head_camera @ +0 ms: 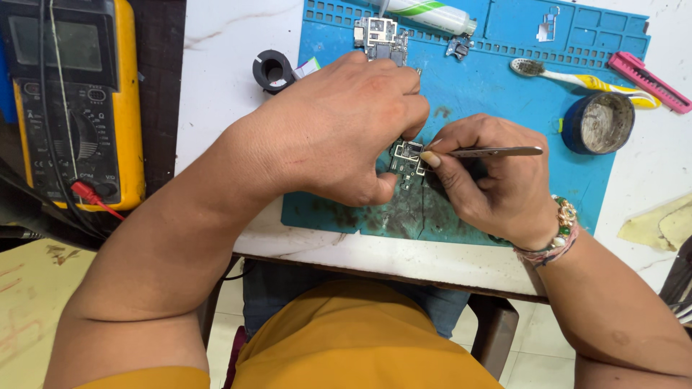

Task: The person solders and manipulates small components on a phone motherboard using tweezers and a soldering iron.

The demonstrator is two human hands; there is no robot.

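A small circuit board point(406, 160) lies on the blue work mat point(497, 86). My left hand point(339, 130) rests over it, fingers curled, pinning the board from the left and above. My right hand point(490, 180) grips metal tweezers point(497, 152), whose tips meet the board's right edge under my fingertips. Much of the board is hidden by both hands. A beaded bracelet point(559, 234) circles my right wrist.
A second circuit board point(380, 39), a white tube point(432, 14) and small metal parts point(459, 47) lie at the mat's far edge. A toothbrush point(584, 78), a round blue tin point(600, 122) and a pink cutter point(649, 81) sit right. A yellow multimeter point(72, 101) stands left, a black ring point(272, 70) beside the mat.
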